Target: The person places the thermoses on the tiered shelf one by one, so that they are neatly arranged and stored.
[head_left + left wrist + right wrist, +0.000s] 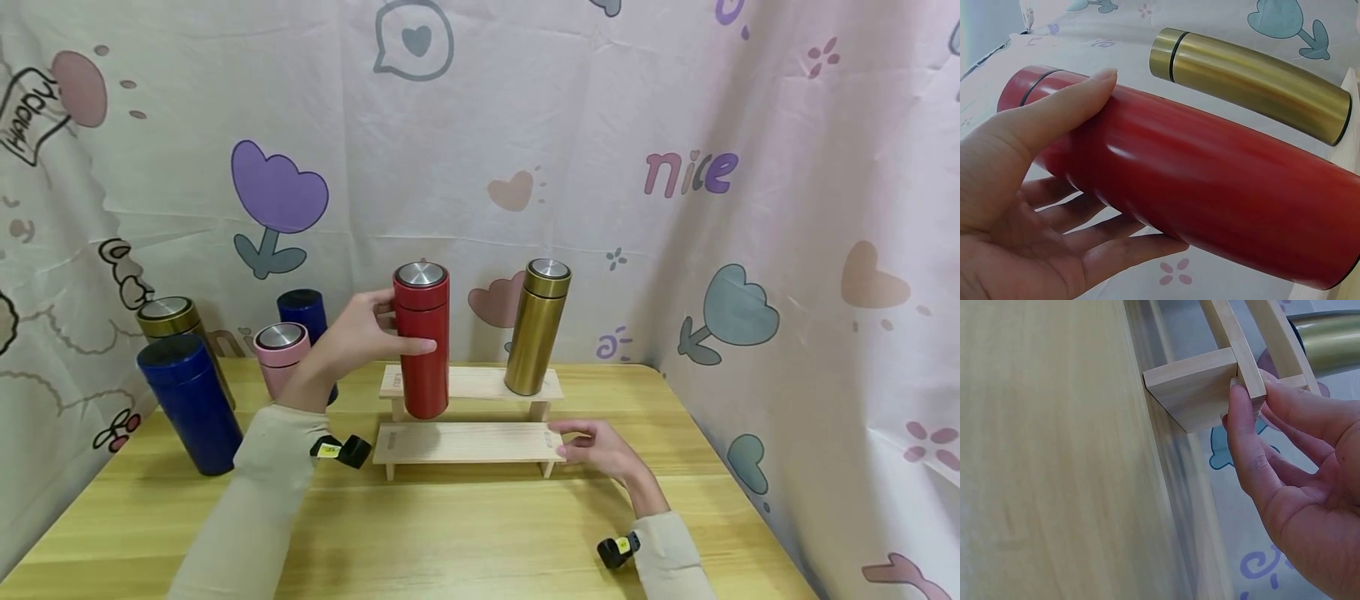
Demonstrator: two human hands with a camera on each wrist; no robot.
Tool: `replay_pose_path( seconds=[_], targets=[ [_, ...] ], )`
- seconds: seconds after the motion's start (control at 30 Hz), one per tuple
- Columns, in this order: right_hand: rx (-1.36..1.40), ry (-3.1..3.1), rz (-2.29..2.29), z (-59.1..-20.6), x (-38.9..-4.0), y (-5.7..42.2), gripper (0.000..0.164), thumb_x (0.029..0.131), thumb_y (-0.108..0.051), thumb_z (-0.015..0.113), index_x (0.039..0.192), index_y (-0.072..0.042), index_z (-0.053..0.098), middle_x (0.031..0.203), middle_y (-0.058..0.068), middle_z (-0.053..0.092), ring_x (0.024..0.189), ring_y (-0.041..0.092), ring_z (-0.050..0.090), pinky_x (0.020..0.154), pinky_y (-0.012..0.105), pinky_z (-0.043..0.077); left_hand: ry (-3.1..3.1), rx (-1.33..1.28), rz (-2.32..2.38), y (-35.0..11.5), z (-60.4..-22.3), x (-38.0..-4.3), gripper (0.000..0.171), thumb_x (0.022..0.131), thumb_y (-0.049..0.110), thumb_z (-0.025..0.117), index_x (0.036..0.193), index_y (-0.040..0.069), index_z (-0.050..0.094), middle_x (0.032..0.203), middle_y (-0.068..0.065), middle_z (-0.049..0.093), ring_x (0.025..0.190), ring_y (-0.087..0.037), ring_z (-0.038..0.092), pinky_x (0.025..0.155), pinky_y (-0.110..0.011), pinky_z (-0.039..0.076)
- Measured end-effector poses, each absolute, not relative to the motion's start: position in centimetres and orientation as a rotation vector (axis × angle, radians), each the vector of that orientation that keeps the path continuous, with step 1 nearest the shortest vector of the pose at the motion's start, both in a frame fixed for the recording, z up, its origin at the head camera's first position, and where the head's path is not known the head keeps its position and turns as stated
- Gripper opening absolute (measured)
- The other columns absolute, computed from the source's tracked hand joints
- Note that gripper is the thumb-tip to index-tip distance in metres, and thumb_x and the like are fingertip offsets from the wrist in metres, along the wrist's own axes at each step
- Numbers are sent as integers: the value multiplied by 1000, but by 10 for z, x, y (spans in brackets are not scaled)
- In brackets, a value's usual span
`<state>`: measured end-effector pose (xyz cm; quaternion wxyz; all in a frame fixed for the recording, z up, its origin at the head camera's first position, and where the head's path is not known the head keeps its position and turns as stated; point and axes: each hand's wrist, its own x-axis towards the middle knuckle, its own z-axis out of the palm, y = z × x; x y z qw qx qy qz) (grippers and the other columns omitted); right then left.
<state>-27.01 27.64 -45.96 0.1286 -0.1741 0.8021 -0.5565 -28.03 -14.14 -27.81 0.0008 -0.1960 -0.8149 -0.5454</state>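
Observation:
My left hand (360, 337) grips a red thermos flask (425, 367) near its top, thumb across the front and fingers behind. The flask is upright, in front of the left part of a two-step wooden rack's upper shelf (472, 383); whether its base touches wood I cannot tell. In the left wrist view my hand (1016, 181) wraps the red flask (1197, 187). A gold thermos flask (538, 325) stands on the upper shelf's right end. My right hand (600, 450) pinches the right end of the lower shelf (472, 443), thumb and fingers on its edge (1249, 375).
At the left of the wooden table (465, 533) stand a blue flask (191, 408), a second gold flask (169, 317), a pink flask (277, 358) and another blue flask (303, 310). A printed curtain (465, 125) hangs behind the table and along its sides.

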Motion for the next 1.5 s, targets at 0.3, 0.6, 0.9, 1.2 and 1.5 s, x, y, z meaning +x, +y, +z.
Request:
replay_pose_path(
  seconds=[0.3,0.6,0.9,1.2,1.5],
  targets=[
    [-526,2341,-1622,-463,-268,281,50,96,-5,69,142,9,54,143,37,54,94,9,73,88,40,64,-2547,-644,-1751,-132,-278,-285,80,79,26,90,148,12,51,133,-14,68,119,-36,69,96,-51,61],
    [-535,2345,-1600,-460,-270,279,52,96,-5,69,143,10,53,140,38,54,94,11,73,88,41,64,-2534,-641,-1737,-126,-275,-286,77,80,24,90,147,13,53,131,-14,69,117,-35,70,94,-51,62],
    [-502,2346,-1614,-460,-271,278,50,96,-5,69,142,9,54,146,38,49,97,12,72,89,42,64,-2539,-648,-1723,-120,-275,-293,74,81,23,88,145,11,54,131,-15,68,117,-37,69,94,-52,61],
    [-491,2344,-1622,-462,-271,279,50,96,-5,70,142,8,54,148,37,48,96,11,72,88,42,64,-2522,-671,-1716,-114,-277,-299,74,82,22,88,146,10,53,134,-16,66,119,-38,68,98,-54,59],
    [-501,2335,-1626,-461,-270,277,52,96,-6,69,143,11,52,150,39,45,98,11,72,90,43,63,-2522,-668,-1712,-107,-277,-302,76,81,25,88,147,13,53,134,-14,66,121,-37,66,97,-54,59]
  ],
)
